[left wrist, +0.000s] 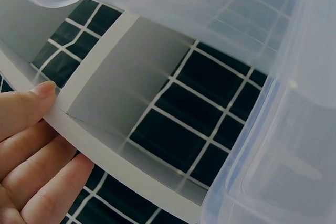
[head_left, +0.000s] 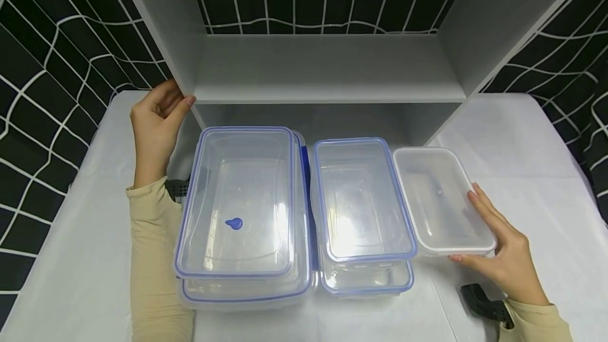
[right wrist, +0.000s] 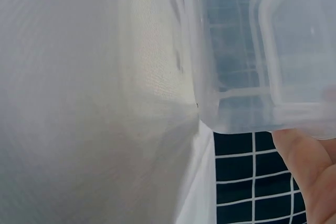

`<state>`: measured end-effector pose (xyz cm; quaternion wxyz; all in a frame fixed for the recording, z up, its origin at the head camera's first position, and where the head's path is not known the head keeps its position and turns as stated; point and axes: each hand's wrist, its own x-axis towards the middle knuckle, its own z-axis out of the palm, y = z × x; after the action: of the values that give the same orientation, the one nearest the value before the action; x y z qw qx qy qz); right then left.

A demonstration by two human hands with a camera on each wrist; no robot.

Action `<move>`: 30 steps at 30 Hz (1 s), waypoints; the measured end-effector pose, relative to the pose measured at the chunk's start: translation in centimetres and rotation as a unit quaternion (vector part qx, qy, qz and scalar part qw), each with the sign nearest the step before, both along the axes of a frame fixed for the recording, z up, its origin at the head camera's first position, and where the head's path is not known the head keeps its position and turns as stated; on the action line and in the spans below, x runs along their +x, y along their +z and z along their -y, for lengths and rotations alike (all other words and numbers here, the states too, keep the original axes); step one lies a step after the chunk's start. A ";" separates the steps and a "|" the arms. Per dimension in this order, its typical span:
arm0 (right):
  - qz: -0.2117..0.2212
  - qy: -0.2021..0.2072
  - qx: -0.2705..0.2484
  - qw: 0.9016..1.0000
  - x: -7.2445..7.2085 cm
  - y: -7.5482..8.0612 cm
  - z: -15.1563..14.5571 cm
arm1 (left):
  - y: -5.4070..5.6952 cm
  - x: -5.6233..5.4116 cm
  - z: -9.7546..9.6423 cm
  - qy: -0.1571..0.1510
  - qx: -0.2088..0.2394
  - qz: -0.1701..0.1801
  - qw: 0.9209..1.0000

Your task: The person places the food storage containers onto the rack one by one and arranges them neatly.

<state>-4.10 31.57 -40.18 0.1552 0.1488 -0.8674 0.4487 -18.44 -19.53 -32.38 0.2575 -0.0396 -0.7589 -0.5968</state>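
My left hand (head_left: 158, 128) holds the front edge of the white shelf unit's left side panel (head_left: 159, 30), thumb on the inner side and fingers on the outer side. In the left wrist view the thumb (left wrist: 44, 90) lies at the joint with a shelf board. With thumb and fingers on its right side and near corner, my right hand (head_left: 508, 255) grips a small clear food container with a whitish lid (head_left: 434, 199). The right wrist view shows that container's wall (right wrist: 236, 114) above the thumb.
Large clear containers with blue-rimmed lids (head_left: 252, 183) stand stacked at the left. Beside them is a stack of medium ones (head_left: 361, 199). The shelf board (head_left: 328, 67) crosses behind them. White cloth (head_left: 537, 183) covers the table, and black-and-white grid fabric (head_left: 43, 136) hangs around.
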 end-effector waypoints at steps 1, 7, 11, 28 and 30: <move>0.000 0.000 -0.005 1.000 0.0 0.0 0.0 | 0.0 0.0 0.0 -0.001 0.001 0.000 1.000; -0.013 0.004 -0.027 1.000 0.0 0.0 0.0 | 0.0 0.1 -0.1 -0.001 0.001 -0.002 1.000; -0.024 -0.002 -0.047 0.999 0.1 0.2 0.2 | 0.0 0.1 -0.1 -0.002 0.002 -0.002 1.000; -0.064 -0.040 -0.096 0.993 0.5 2.3 0.9 | 0.1 -0.1 0.1 0.000 -0.002 0.005 1.000; -0.062 -0.052 -0.089 0.993 0.5 2.7 1.1 | 0.0 -0.2 0.1 -0.002 -0.003 0.005 1.000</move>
<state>-3.60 30.51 -37.43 0.2443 0.1162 -0.8195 0.5052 -18.63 -19.60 -32.35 0.2528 -0.0391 -0.7615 -0.5956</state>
